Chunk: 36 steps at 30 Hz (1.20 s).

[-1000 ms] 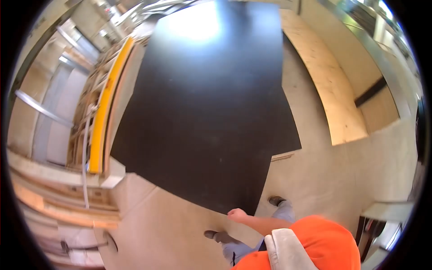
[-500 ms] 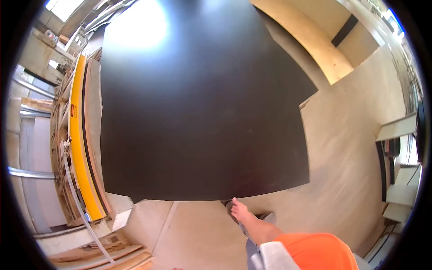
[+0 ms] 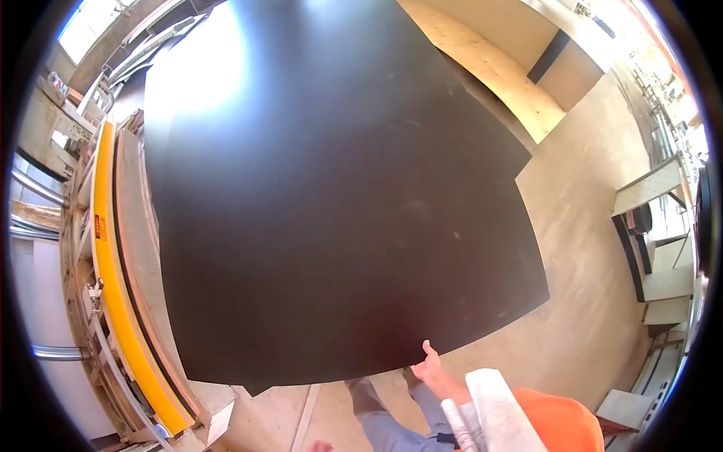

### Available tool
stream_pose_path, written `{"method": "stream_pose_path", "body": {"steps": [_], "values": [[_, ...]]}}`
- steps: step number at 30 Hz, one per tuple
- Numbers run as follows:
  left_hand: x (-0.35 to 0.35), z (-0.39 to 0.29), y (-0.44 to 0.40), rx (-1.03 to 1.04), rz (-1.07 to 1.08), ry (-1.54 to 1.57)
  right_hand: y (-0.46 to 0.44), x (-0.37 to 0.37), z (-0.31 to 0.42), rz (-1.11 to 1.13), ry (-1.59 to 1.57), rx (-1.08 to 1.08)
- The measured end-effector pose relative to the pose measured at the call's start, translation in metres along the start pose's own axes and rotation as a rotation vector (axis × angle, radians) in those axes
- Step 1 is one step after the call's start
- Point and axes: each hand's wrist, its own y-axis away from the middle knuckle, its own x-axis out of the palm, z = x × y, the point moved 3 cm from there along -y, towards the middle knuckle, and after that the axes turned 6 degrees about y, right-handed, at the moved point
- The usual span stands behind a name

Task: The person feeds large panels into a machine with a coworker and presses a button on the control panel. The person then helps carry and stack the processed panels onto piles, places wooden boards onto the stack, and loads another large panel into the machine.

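Note:
A large, dark, flat sheet fills the middle of the view, with bright glare on its upper left. My right hand grips its near edge, thumb on top and fingers underneath, hidden. Only a small patch of my left hand shows at the bottom edge, apart from the sheet. Its fingers cannot be made out. Near the left end of the front edge, a pointed dark corner sticks out below the sheet.
Along the left runs a long yellow rail on a machine or rack. A bare wooden sheet lies at the upper right, beside pale panels. Pale boards and supports stand at the far right, above a concrete floor.
The sheet's near edge has come lower in view and now slants up to the right. My right hand has moved right and down with it. The surroundings have shifted as my head turned.

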Motion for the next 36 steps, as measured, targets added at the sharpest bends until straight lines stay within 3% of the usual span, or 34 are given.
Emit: {"method": "stream_pose_path", "body": {"steps": [1, 5, 8, 10, 11, 17, 18, 19, 20, 22, 23, 25, 26, 28, 30, 32, 36], "values": [[-0.02, -0.005, -0.021, -0.023, -0.037, 0.122, 0.011, -0.004, 0.003, 0.138, 0.039, 0.043], [-0.073, -0.034, -0.124, -0.139, -0.112, 0.689, 0.083, 0.007, 0.02, -0.008, 0.135, -0.059], [-0.074, -0.132, -0.1, -0.14, -0.194, 0.845, 0.154, 0.014, 0.022, 0.072, 0.2, -0.118], [-0.065, -0.192, -0.068, -0.037, -0.047, 1.078, 0.209, 0.032, 0.01, -0.094, 0.21, -0.123], [-0.072, -0.183, -0.069, -0.012, 0.128, 1.012, 0.224, 0.028, 0.003, -0.05, 0.187, -0.058], [-0.083, -0.145, -0.053, -0.111, 0.173, 0.924, 0.341, 0.009, -0.053, -0.089, 0.123, -0.085], [-0.085, -0.142, -0.046, -0.108, 0.199, 0.896, 0.361, -0.002, -0.065, -0.092, 0.074, -0.066], [-0.084, -0.139, -0.038, -0.108, 0.225, 0.87, 0.335, -0.064, -0.067, -0.046, 0.016, -0.076], [-0.081, -0.137, -0.028, -0.104, 0.256, 0.836, 0.362, -0.08, -0.07, -0.199, 0.015, 0.147], [-0.076, -0.134, -0.006, -0.088, 0.321, 0.75, 0.382, -0.101, -0.075, -0.237, 0.037, -0.08], [-0.071, -0.132, 0.005, -0.073, 0.354, 0.702, 0.427, -0.071, -0.071, -0.282, 0.06, -0.11], [-0.064, -0.118, 0.033, -0.045, 0.411, 0.596, 0.452, -0.104, -0.07, -0.609, 0.055, -0.027], [-0.058, -0.108, 0.048, -0.031, 0.442, 0.551, 0.476, -0.12, -0.066, -0.258, 0.088, -0.128], [-0.05, -0.075, 0.084, 0.003, 0.477, 0.479, 0.453, -0.193, -0.065, -0.2, -0.105, -0.133], [-0.049, -0.031, 0.117, 0.025, 0.504, 0.436, 0.505, -0.214, -0.067, -0.279, -0.055, -0.199], [-0.052, 0.016, 0.157, 0.052, 0.514, 0.41, 0.486, -0.289, -0.072, -0.349, 0.013, -0.196], [-0.07, 0.108, 0.23, 0.091, 0.554, 0.387, 0.552, -0.389, -0.067, -0.346, -0.075, -0.215]]}}
